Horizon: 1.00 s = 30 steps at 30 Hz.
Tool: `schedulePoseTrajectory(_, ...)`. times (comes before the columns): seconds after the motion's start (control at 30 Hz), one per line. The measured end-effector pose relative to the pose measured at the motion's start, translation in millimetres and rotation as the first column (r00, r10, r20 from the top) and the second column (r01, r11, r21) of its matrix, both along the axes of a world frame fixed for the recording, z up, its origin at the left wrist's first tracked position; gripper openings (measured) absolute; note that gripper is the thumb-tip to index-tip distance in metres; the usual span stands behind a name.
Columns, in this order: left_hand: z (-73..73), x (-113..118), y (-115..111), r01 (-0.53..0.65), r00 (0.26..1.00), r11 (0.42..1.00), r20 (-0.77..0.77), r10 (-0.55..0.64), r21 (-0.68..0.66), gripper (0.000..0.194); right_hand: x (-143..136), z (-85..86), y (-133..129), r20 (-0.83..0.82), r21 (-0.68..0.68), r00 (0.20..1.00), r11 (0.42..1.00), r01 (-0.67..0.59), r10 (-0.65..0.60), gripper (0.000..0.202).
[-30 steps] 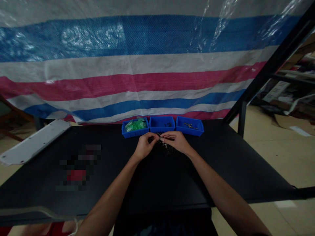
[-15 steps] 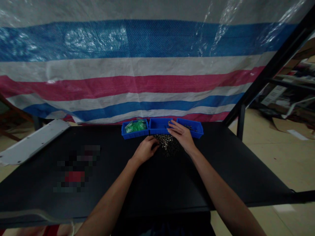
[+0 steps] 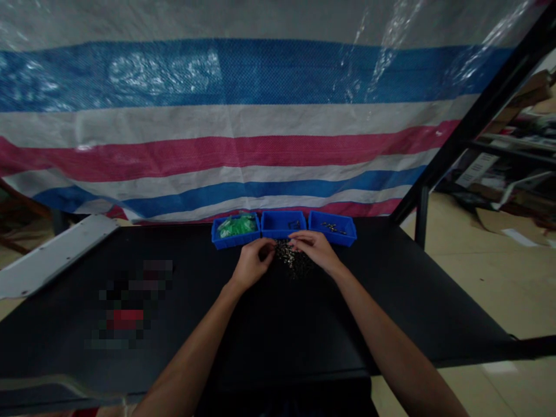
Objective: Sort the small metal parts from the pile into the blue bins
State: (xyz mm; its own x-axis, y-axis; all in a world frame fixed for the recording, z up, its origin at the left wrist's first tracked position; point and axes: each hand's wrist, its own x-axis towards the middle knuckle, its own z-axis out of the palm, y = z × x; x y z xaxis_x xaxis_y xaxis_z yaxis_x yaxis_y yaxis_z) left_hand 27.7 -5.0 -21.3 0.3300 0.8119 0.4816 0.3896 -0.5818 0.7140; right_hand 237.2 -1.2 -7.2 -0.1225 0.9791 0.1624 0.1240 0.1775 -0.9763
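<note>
A heap of small shiny metal pieces (image 3: 289, 258), too small to name, lies on the black table (image 3: 278, 330) between my hands. My left hand (image 3: 254, 262) is at the heap's left edge, thumb and forefinger curled together in a pinch; whatever is between the tips is too small to make out. Over the heap's upper right side, my right hand (image 3: 319, 252) has its fingers drawn together with the thumb, and their tips hide what they may hold. Just behind stand the middle blue bin (image 3: 278, 223), with a few small dark pieces, and the right blue bin (image 3: 345, 223), with several metal pieces.
The left blue bin (image 3: 234, 238) contains green-and-clear plastic packets (image 3: 238, 226). A striped plastic sheet (image 3: 243, 150) hangs behind the table. At the far left lies a long white panel (image 3: 56, 255). A blurred-out patch (image 3: 125, 315) covers something on the table's left. A black frame post (image 3: 421, 217) stands at right.
My right hand has moved from the middle bin down to the heap, its fingers drawing together. My left hand stays by the heap with its pinch tighter. The view has shifted slightly.
</note>
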Motion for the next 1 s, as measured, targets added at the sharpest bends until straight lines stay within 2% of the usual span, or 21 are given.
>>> schedulePoseTrajectory(0.13, 1.6, 1.9, 0.4, 0.024, 0.981, 0.995, 0.195, -0.005, -0.096, 0.022, -4.8, -0.1, -5.1, 0.034, 0.002, 0.991, 0.991, -0.131, 0.131, 0.026)
schedulePoseTrajectory(0.27, 2.2, 2.7, 0.2, 0.049, 0.956, 0.99, 0.293, -0.009, -0.131, 0.036, -6.2, -0.3, -7.0, 0.033, -0.007, 0.985, 0.985, -0.171, 0.171, 0.03)
schedulePoseTrajectory(0.8, 4.2, 4.2, -3.7, 0.114, 0.939, 0.98, 0.34, -0.052, -0.163, 0.049, -10.0, -0.4, -8.7, 0.034, -0.01, 0.983, 0.983, -0.181, 0.182, 0.035)
schedulePoseTrajectory(1.0, 5.2, 5.8, -5.9, 0.167, 0.93, 0.967, 0.356, -0.089, -0.195, 0.052, -9.4, 1.1, -8.6, 0.039, -0.023, 0.981, 0.981, -0.191, 0.192, 0.031)
